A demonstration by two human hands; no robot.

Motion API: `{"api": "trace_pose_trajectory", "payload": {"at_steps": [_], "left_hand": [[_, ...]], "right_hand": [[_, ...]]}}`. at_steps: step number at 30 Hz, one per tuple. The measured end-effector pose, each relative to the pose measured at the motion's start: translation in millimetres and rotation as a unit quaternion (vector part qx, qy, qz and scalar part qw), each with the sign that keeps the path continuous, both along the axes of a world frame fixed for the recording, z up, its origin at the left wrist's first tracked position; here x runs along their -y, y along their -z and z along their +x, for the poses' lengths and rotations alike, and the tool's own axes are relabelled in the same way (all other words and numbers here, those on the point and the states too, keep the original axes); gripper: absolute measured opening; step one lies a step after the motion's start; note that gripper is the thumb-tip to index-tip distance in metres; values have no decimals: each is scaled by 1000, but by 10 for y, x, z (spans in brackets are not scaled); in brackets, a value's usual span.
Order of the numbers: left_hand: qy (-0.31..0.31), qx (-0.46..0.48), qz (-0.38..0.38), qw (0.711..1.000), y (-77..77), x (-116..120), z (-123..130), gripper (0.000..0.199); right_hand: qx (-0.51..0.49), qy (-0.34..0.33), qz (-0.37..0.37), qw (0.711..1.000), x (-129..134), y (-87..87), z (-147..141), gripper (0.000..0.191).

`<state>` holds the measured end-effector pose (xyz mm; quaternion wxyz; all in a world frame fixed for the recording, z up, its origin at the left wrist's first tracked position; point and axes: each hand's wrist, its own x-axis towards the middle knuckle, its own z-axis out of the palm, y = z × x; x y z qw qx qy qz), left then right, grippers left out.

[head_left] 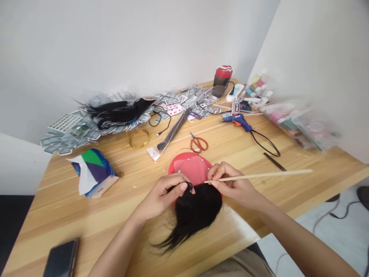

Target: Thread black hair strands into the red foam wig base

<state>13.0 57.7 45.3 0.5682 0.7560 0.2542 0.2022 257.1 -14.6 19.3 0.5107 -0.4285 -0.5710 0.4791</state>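
Note:
A round red form with a pink mesh cap pinned over it sits at the table's front middle. Black hair covers its near side and trails toward the table edge. My left hand pinches a curled lock of the black hair at the left of the cap. Between the thumb and fingers of my right hand is a thin pale wooden stick. Its tip touches or hovers at the line where hair meets mesh; I cannot tell which. The stick's long end points right.
Orange-handled scissors lie behind the form, with a blue glue gun and black tweezers to the right. Gold wire, a tissue pack and a phone are left. Cards and hair bundles line the back.

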Motion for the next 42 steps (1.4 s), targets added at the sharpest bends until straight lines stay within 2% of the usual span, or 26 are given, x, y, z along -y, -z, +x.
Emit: {"api": "trace_pose_trajectory", "payload": {"at_steps": [5,16,24,33,42], "left_hand": [[-16,-3,8,1000,22,15,27,45],[-47,-22,38,998,-35,90,52,44],[-45,-20,47,998,-45,104,60,42],[-37,-8,65,997,-54,133,52,35],[-34,-7,103,994,-58,177,67,29]], "right_hand": [[8,10,8,1000,-9,15,-14,26],[14,20,16,1000,-13,29,-39,29],[27,38,38,998,0,29,-53,31],[94,66,121,986,53,64,-85,16],[159,93,196,963,98,81,-107,18]]}}
